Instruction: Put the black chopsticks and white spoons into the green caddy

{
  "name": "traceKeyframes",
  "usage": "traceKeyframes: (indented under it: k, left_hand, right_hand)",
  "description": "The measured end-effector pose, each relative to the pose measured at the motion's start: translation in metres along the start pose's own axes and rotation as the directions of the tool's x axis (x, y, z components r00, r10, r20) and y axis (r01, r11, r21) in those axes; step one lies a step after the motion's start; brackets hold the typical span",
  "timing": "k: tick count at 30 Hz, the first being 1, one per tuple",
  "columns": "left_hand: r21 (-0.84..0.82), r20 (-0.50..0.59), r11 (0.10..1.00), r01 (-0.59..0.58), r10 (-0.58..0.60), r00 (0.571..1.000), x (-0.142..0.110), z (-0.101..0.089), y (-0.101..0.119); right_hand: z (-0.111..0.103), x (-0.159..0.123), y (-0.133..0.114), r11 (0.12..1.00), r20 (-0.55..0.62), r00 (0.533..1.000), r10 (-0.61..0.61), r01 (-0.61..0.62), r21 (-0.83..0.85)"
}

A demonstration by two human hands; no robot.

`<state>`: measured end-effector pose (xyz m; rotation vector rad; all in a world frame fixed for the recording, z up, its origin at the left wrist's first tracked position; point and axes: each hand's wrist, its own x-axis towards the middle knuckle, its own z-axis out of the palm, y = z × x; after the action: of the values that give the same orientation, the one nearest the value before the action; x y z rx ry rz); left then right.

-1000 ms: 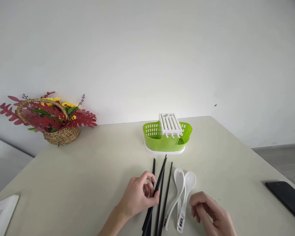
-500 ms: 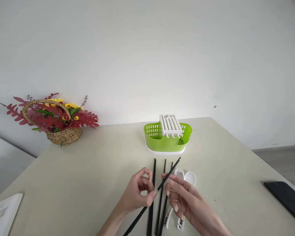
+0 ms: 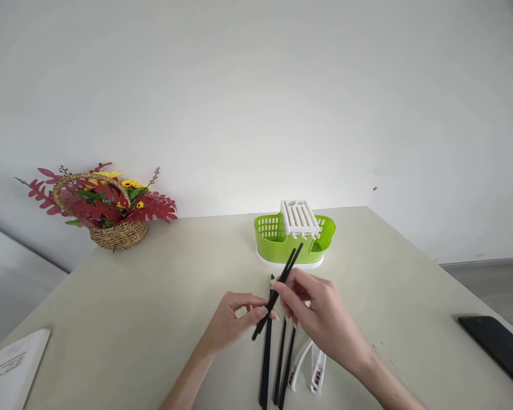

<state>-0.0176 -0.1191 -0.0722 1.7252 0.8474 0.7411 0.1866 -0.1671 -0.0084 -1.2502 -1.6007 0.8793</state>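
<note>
A pair of black chopsticks (image 3: 291, 263) is held up at a slant, tips toward the green utensil holder (image 3: 277, 248). My left hand (image 3: 239, 319) pinches their lower part between thumb and fingers. Higher up, my right hand (image 3: 312, 299) grips the same pair. Beneath my hands, several more black chopsticks (image 3: 265, 364) lie lengthwise on the table, partly hidden. Two white spoons (image 3: 318, 370) rest beside them under my right hand, which covers most of their bowls. On top of the green holder sits a white slotted rack (image 3: 300, 217) with small hooks.
A wicker basket of artificial flowers (image 3: 117, 234) stands at the back left of the table (image 3: 175, 285). A white flat object with dark lines (image 3: 17, 367) lies at the left edge. Near the right edge is a black phone (image 3: 496, 347). A wall rises behind the table.
My right hand, loosely open by the slanted chopstick before, has closed on the chopsticks. The held sticks have moved up and forward, and two now show together. The view has shifted slightly.
</note>
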Motion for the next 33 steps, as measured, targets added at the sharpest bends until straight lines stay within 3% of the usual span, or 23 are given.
traceKeyframes:
  k: [4, 9, 17, 33]
  left_hand:
    - [0.119, -0.2, 0.993, -0.02, 0.044, 0.979, 0.003, -0.005, 0.001]
    - [0.168, -0.298, 0.985, 0.043, 0.009, 0.954, 0.004, -0.006, -0.002]
    - [0.179, -0.298, 0.981, 0.071, -0.015, 0.955, 0.005, -0.008, -0.019]
    - [0.152, -0.274, 0.982, 0.108, -0.064, 0.96, 0.006, -0.008, -0.026]
  right_hand:
    - [0.01, 0.021, -0.005, 0.978, -0.008, 0.991, -0.136, 0.133, -0.159]
    - [0.023, 0.04, 0.002, 0.945, 0.053, 0.975, -0.216, 0.222, -0.241]
    - [0.029, 0.041, 0.014, 0.948, 0.104, 0.97, -0.219, 0.237, -0.213]
    - [0.032, 0.038, 0.037, 0.951, 0.145, 0.964, -0.223, 0.248, -0.183]
